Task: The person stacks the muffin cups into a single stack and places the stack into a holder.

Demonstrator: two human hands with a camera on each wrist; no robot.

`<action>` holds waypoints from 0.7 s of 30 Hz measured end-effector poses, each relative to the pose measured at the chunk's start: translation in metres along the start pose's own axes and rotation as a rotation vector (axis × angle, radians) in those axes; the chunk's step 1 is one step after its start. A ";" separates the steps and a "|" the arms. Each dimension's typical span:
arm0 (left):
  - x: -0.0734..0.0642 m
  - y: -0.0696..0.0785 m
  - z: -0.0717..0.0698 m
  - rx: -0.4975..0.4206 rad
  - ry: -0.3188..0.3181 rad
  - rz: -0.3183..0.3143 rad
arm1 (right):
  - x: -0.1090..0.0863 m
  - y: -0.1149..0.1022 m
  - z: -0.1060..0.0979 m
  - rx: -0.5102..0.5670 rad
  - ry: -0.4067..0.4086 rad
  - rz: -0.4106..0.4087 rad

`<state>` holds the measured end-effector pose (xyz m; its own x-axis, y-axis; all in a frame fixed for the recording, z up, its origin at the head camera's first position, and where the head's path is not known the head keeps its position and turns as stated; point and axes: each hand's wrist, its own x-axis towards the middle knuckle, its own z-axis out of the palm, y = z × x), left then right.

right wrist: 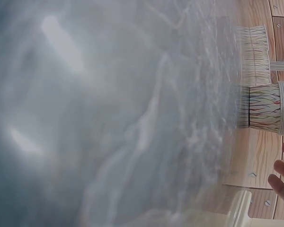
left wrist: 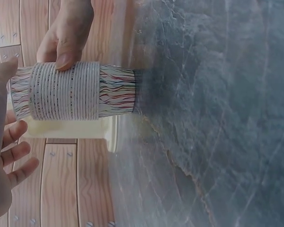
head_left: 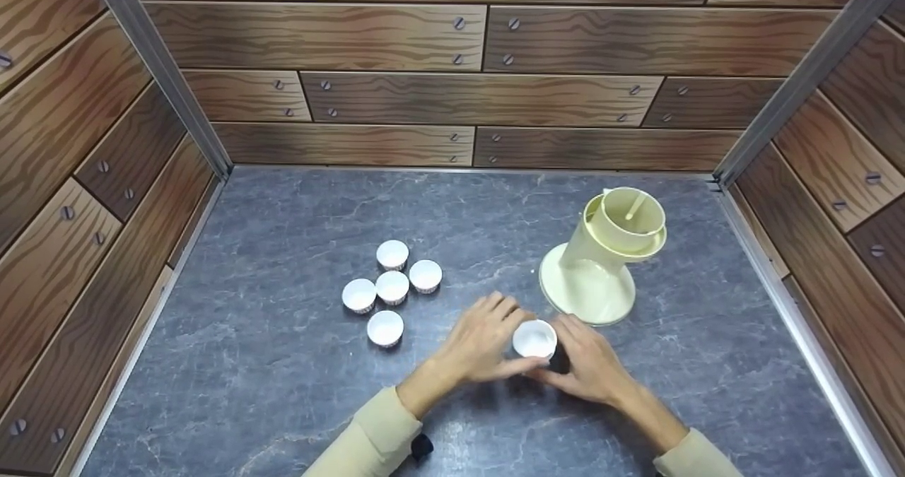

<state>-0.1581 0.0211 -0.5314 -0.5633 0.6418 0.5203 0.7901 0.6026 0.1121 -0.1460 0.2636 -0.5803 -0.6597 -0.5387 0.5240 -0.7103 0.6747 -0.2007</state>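
Both hands meet around a stack of paper cups (head_left: 535, 339), white inside, with coloured lines on the outer walls. In the left wrist view, the nested rims of the stack (left wrist: 66, 90) show as tight ribs, and its base stands on the table. My left hand (head_left: 488, 339) holds the stack near its top, thumb on one side, with the other fingers (left wrist: 20, 153) spread apart. My right hand (head_left: 590, 364) grips it from the other side, its thumb (left wrist: 65, 60) against the ribs. The right wrist view cuts off the upper stack (right wrist: 265, 109).
Several single paper cups (head_left: 392, 287) stand upright in a group left of the hands. Behind my right hand is a cream plastic stand (head_left: 601, 265) with a round base and a cylinder on top. Wood-patterned walls (head_left: 481, 95) enclose the grey marbled table (head_left: 269, 392).
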 end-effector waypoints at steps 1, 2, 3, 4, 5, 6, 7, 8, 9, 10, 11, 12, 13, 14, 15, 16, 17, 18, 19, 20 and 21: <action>0.000 0.000 0.001 0.001 0.001 -0.002 | 0.000 0.000 0.000 0.002 -0.006 0.003; 0.000 0.000 0.002 0.000 0.004 -0.002 | 0.000 0.000 -0.001 0.004 -0.010 0.007; -0.001 0.000 0.003 -0.001 0.008 -0.003 | 0.000 0.000 -0.001 0.005 -0.013 0.010; -0.001 0.000 0.004 -0.003 0.011 -0.004 | 0.000 0.000 -0.001 0.005 -0.013 0.010; -0.001 0.000 0.005 -0.007 0.014 -0.005 | 0.000 0.000 -0.001 0.006 -0.011 0.008; -0.001 0.000 0.006 -0.010 0.018 -0.005 | -0.001 0.000 -0.001 0.006 -0.010 0.007; -0.001 0.000 0.006 -0.013 0.019 -0.004 | -0.001 0.000 -0.001 0.004 -0.005 0.002; -0.001 0.000 0.007 -0.015 0.019 -0.004 | -0.001 0.000 -0.001 0.003 0.000 -0.002; -0.001 0.000 0.008 -0.015 0.019 -0.004 | -0.001 0.000 -0.001 0.002 0.005 -0.007; -0.002 0.000 0.008 -0.016 0.017 -0.004 | -0.001 0.000 -0.001 0.001 0.009 -0.013; -0.002 0.000 0.009 -0.017 0.016 -0.005 | -0.001 0.000 -0.001 0.001 0.012 -0.015; -0.002 0.001 0.009 -0.017 0.014 -0.005 | -0.001 0.000 -0.001 0.000 0.015 -0.017; -0.002 0.001 0.009 -0.019 0.012 -0.007 | -0.001 0.000 0.000 -0.001 0.016 -0.017; -0.002 0.001 0.009 -0.020 0.009 -0.007 | -0.001 0.000 0.000 -0.002 0.017 -0.018; -0.002 0.001 0.009 -0.021 0.006 -0.008 | -0.001 0.000 0.000 0.000 0.015 -0.017; -0.003 0.001 0.009 -0.022 0.002 -0.009 | -0.001 0.000 0.000 0.001 0.012 -0.017; -0.003 0.001 0.009 -0.022 -0.003 -0.010 | -0.001 0.000 0.000 0.003 0.008 -0.015; -0.003 0.001 0.009 -0.022 -0.008 -0.011 | -0.001 0.000 0.000 0.006 0.003 -0.013; -0.003 0.000 0.009 -0.023 -0.014 -0.011 | -0.001 0.000 -0.001 0.008 -0.003 -0.008; -0.003 0.000 0.009 -0.023 -0.019 -0.012 | -0.001 0.000 -0.001 0.008 -0.008 -0.007; -0.003 0.000 0.009 -0.023 -0.023 -0.013 | -0.001 0.000 -0.001 0.010 -0.013 -0.002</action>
<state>-0.1584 0.0227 -0.5404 -0.5787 0.6449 0.4992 0.7880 0.6000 0.1384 -0.1455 0.2648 -0.5798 -0.6610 -0.5467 0.5140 -0.7142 0.6685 -0.2074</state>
